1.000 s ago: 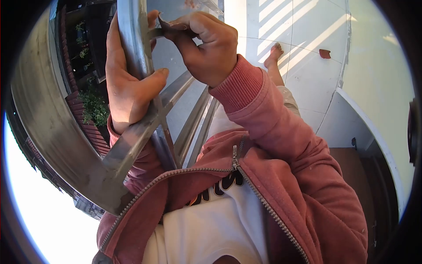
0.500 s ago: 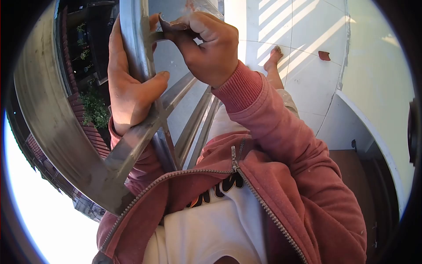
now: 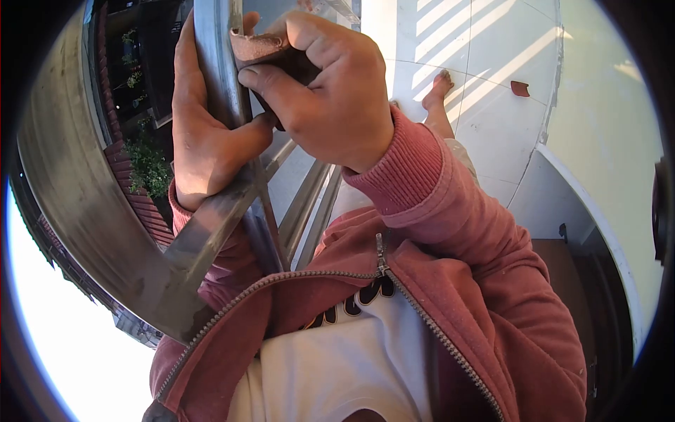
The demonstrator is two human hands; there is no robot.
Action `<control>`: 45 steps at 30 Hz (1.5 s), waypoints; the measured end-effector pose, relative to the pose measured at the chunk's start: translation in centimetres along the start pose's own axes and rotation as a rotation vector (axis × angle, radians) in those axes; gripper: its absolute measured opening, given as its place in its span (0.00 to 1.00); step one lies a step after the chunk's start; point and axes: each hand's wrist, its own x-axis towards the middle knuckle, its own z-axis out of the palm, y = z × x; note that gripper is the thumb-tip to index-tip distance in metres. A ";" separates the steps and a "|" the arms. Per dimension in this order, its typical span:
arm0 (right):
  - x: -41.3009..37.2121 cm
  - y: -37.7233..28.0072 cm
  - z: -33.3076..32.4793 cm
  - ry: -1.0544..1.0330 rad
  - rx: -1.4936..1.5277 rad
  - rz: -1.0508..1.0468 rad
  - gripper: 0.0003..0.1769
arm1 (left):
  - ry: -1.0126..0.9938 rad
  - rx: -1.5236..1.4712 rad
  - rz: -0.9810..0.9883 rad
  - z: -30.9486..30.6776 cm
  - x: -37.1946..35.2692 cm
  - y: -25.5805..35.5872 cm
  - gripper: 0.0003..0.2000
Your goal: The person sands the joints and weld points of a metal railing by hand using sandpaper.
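Note:
A bare grey metal bar [image 3: 219, 63] of a railing runs up the view. My left hand [image 3: 211, 151] is wrapped round it, fingers along the far side and thumb on the near side. Beside it, my right hand [image 3: 337, 91] pinches a folded brown piece of sandpaper [image 3: 254, 48] between thumb and bent fingers. That paper lies against the right side of the bar, just above my left thumb. Part of the sandpaper is hidden inside my right hand.
A wide metal handrail [image 3: 91, 176] curves along the left, joined to slanted bars [image 3: 306, 200]. A small reddish scrap [image 3: 519, 88] lies on the tiled floor [image 3: 492, 133]. Plants [image 3: 149, 165] and a tiled roof show beyond the railing. A pale wall stands at the right.
My right hand has come down along the bar towards me with the sandpaper, whose folded edge is now more visible. My left hand stays on the bar, its thumb nearer the paper.

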 end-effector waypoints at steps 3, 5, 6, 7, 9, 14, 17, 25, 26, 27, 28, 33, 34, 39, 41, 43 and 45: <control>0.7 0.5 0.0 -0.046 0.029 0.059 0.04 | -0.106 -0.073 -0.068 -0.5 -0.1 0.1 0.53; -0.4 0.5 -0.5 -0.134 -0.043 0.038 0.09 | -0.098 -0.245 0.044 0.2 0.1 -0.7 0.55; -1.2 -0.3 -0.6 -0.138 0.018 0.101 0.07 | -0.091 -0.420 0.158 0.5 0.5 -1.0 0.57; -1.1 -0.1 -0.7 -0.159 0.033 0.120 0.06 | -0.148 -0.437 0.193 0.1 0.8 -1.4 0.59; 0.0 0.0 -0.6 -0.148 0.042 0.117 0.06 | -0.204 -0.319 0.132 -1.7 0.8 -2.0 0.61; -1.4 -0.6 -0.2 -0.074 0.120 0.130 0.04 | -0.097 -0.456 0.147 0.3 0.4 -1.7 0.63; 0.8 0.3 -0.3 -0.090 0.095 0.204 0.05 | -0.048 -0.311 0.141 -0.9 0.2 -2.7 0.57; 0.7 0.3 -0.4 -0.132 0.045 0.212 0.05 | 0.079 -0.359 0.027 -0.5 0.2 -2.1 0.39; 1.5 0.4 -0.3 -0.162 -0.035 0.231 0.07 | 0.168 -0.288 -0.084 -0.7 -0.1 -2.1 0.38; 1.0 0.5 0.0 -0.081 0.030 0.154 0.06 | 0.164 -0.302 -0.067 -0.7 0.1 -2.0 0.36; 0.0 0.6 0.1 -0.077 0.030 0.144 0.06 | 0.161 -0.302 -0.057 -0.3 0.4 -1.9 0.36; 0.4 0.5 0.0 -0.072 0.044 0.111 0.04 | 0.098 -0.362 0.046 -0.6 0.4 -2.2 0.33; 1.0 0.6 0.0 -0.107 -0.028 0.092 0.06 | 0.176 -0.255 -0.010 -0.9 0.3 -2.3 0.34; -4.3 -1.6 -3.7 -0.378 0.121 0.282 0.05 | 0.037 -0.596 0.075 0.1 0.7 -1.6 0.38; -4.8 -0.8 -6.5 -0.198 0.282 0.700 0.04 | -0.018 -0.479 0.130 -0.4 0.2 -1.4 0.38; -4.1 -0.7 -8.6 -0.083 0.324 0.796 0.03 | -0.089 -0.134 0.216 -1.3 0.0 -1.8 0.37; -5.4 0.1 -9.4 -0.111 0.318 0.809 0.03 | -0.102 0.028 0.181 -1.6 0.5 -0.9 0.36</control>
